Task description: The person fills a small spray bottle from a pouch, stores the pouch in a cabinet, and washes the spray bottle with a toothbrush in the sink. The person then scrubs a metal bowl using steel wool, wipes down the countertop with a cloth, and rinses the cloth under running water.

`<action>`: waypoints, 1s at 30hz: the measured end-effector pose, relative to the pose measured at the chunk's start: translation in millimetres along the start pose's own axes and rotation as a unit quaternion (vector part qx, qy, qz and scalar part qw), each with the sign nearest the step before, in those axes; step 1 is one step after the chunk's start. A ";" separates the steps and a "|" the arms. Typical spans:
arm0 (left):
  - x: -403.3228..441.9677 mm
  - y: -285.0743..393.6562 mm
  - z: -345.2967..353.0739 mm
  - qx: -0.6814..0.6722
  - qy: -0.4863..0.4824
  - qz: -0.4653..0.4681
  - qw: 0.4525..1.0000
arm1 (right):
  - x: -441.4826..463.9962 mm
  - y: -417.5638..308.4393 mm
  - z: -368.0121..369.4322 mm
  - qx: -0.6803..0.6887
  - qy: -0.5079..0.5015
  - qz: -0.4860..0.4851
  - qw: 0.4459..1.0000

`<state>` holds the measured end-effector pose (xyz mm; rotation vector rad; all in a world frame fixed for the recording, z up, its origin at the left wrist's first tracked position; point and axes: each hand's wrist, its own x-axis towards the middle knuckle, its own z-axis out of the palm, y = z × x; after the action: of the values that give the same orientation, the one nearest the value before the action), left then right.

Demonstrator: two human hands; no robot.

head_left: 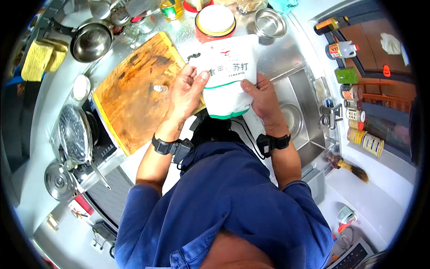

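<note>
A white bag of baking soda [228, 96] with a green band at its base is held up in front of me, over the counter. My right hand [265, 96] grips its right edge, thumb across the front. At its left edge is my left hand [188, 89], thumb against the bag and fingers curled. A small dark curled piece [194, 56] shows just above the left fingertips; whether they touch it I cannot tell. Beneath and left of the bag lies a worn wooden cutting board [134, 89] bearing a small white object [160, 88].
A metal sink [309, 116] lies to the right, with bottles and jars [354, 94] along the sill. Behind the bag stand a lidded red pot [215, 27] and a steel bowl [270, 23]. Pans [92, 41] and a covered wok [74, 134] sit on the left.
</note>
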<state>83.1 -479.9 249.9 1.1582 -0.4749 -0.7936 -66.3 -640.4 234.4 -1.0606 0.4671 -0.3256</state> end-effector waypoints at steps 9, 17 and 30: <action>-64.4 -28.3 -58.5 0.016 0.088 -0.069 0.994 | 81.5 58.6 -85.5 -0.372 -0.032 0.056 0.926; -93.0 -25.0 -68.8 0.196 0.107 -0.112 0.968 | 210.4 115.7 -103.0 -0.704 0.011 -0.093 0.704; -56.0 17.9 -41.0 0.246 0.012 -0.031 0.969 | 115.2 -4.2 6.6 -0.269 -0.141 0.042 0.952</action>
<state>81.2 -408.5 255.8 1.6468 -0.6398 -0.7353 35.6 -691.6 216.7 -1.5861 0.3464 0.0403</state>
